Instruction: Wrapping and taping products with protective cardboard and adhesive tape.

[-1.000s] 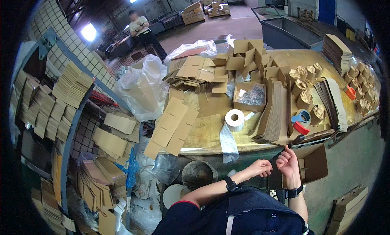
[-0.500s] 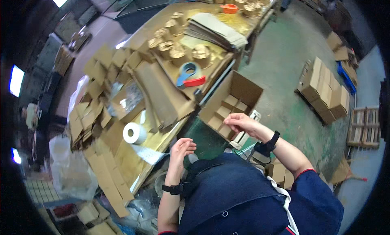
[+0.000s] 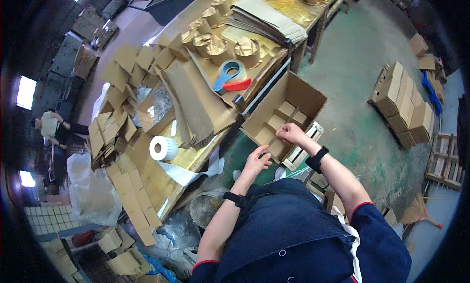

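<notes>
The open cardboard box (image 3: 302,93) stands low beside the edge of the counter (image 3: 306,11), with crossed cardboard dividers (image 3: 280,117) inside it. The right hand (image 3: 292,135) reaches over the box's near side, its grip narrow, thumb and fingertips drawn together; I cannot tell whether they pinch anything. The left hand (image 3: 257,161) hangs near the same corner, its grip loosely wide with the fingers curved and apart. A white slatted piece (image 3: 303,146) sits against the side of the box nearest the right forearm.

On the counter, a blue and red tape dispenser (image 3: 223,81) lies near a curved stack of cardboard strips (image 3: 196,109). A white label roll (image 3: 166,148) trails its strip over the counter's edge, and brown paper-topped cylinders (image 3: 218,49) stand farther back.
</notes>
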`<action>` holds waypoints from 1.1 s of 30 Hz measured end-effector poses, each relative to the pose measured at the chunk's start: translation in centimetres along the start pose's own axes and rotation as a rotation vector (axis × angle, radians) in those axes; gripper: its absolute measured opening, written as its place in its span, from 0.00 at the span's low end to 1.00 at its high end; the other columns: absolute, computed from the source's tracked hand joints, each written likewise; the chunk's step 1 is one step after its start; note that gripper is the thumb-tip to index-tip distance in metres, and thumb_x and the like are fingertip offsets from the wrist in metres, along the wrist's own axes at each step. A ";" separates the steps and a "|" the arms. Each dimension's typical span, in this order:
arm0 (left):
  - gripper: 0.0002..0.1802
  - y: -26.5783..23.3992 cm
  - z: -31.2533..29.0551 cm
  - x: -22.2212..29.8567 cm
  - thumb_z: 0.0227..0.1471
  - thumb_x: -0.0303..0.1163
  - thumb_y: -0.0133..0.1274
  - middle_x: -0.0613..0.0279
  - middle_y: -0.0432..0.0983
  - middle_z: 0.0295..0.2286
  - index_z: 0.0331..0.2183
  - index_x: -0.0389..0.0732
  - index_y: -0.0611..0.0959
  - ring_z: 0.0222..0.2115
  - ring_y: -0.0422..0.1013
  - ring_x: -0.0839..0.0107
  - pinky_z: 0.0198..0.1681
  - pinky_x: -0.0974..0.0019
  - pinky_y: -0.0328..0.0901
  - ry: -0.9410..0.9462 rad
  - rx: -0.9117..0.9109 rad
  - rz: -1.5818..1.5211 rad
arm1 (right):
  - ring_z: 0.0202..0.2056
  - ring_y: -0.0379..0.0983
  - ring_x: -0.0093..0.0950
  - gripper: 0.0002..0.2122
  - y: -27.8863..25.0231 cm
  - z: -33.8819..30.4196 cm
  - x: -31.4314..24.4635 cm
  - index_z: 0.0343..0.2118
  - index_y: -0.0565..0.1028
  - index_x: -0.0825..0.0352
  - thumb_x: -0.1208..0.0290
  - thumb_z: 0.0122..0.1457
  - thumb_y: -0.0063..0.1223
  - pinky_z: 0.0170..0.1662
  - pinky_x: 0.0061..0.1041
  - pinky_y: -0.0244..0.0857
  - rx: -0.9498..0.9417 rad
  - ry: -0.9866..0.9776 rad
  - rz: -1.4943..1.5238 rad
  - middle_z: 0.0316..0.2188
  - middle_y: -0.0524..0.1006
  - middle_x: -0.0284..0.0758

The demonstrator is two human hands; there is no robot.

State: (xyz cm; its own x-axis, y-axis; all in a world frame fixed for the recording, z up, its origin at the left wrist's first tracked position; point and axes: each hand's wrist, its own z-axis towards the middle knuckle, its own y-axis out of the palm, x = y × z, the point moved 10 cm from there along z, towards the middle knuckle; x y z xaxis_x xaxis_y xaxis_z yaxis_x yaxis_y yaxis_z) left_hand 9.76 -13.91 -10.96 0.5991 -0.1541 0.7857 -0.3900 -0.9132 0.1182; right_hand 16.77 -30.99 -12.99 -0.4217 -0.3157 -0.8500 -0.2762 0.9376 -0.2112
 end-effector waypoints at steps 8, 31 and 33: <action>0.22 -6.6 -1.8 1.6 0.62 0.35 0.47 0.51 0.78 0.43 0.56 0.39 0.70 0.34 0.78 0.65 0.35 0.67 0.72 0.143 0.200 -0.488 | 0.16 0.62 0.13 0.10 7.3 0.8 -2.0 0.44 0.78 0.60 0.66 0.61 0.52 0.17 0.14 0.53 -0.037 0.171 0.391 0.20 0.71 0.22; 0.22 -16.7 -9.5 -1.6 0.63 0.45 0.47 0.59 0.79 0.41 0.56 0.49 0.73 0.34 0.77 0.70 0.36 0.69 0.72 0.259 0.268 -0.646 | 0.38 0.80 0.45 0.21 16.6 14.4 -3.1 0.37 0.78 0.78 0.63 0.47 0.62 0.39 0.40 0.72 -0.242 -0.187 -0.747 0.35 0.79 0.56; 0.26 -15.5 -8.4 0.5 0.63 0.47 0.46 0.58 0.78 0.42 0.59 0.50 0.68 0.35 0.77 0.70 0.36 0.69 0.72 0.196 0.270 -0.488 | 0.36 0.80 0.45 0.20 16.7 13.8 -5.2 0.35 0.79 0.76 0.61 0.48 0.62 0.37 0.39 0.71 -0.268 -0.225 -0.793 0.33 0.80 0.54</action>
State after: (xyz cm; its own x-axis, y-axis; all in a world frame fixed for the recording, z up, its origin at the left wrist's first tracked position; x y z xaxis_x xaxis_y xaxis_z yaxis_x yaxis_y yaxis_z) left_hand 10.23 3.39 -7.31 0.5139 0.3571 0.7800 0.1058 -0.9287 0.3555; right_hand 26.26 -11.72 -18.73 0.1544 -0.7992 -0.5808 -0.6226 0.3778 -0.6853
